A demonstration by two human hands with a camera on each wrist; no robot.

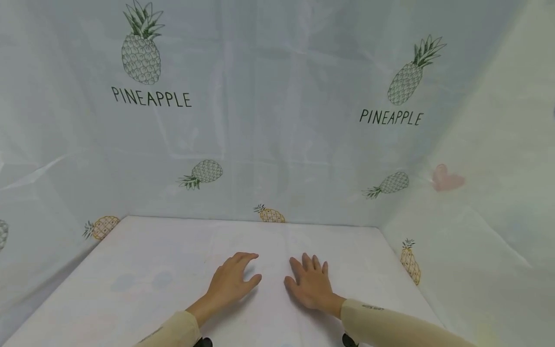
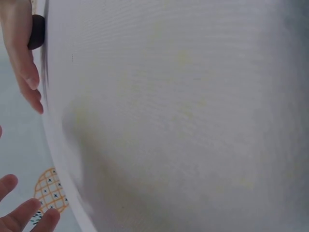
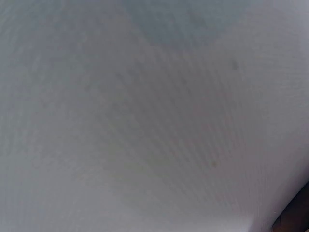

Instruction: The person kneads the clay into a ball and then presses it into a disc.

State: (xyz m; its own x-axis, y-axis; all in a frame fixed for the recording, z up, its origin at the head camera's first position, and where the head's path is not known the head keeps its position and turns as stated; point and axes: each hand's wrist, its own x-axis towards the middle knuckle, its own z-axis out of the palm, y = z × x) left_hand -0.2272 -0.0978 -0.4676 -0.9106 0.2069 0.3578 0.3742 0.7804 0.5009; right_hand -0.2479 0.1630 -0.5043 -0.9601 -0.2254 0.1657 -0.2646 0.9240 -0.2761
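Note:
My left hand [image 1: 231, 283] is over the white tabletop [image 1: 173, 250], its thumb apart from its loosely bent fingers and nothing held. To its right, my right hand [image 1: 310, 286] is palm down at the white surface with the fingers spread, also holding nothing. A gap of bare white cloth lies between the two hands. In the left wrist view, fingertips [image 2: 24, 215] of the left hand show at the lower left, and the right hand [image 2: 19, 43] appears at the upper left. The right wrist view is mostly blurred white cloth, with a dark edge at its lower right corner.
A pale curtain [image 1: 277, 120] printed with pineapples encloses the table at the back and both sides. A pink heart print [image 1: 446, 178] is on the right side. Beige sleeves [image 1: 390, 323] cover both forearms, and small dark round pieces [image 1: 349, 340] sit under the wrists.

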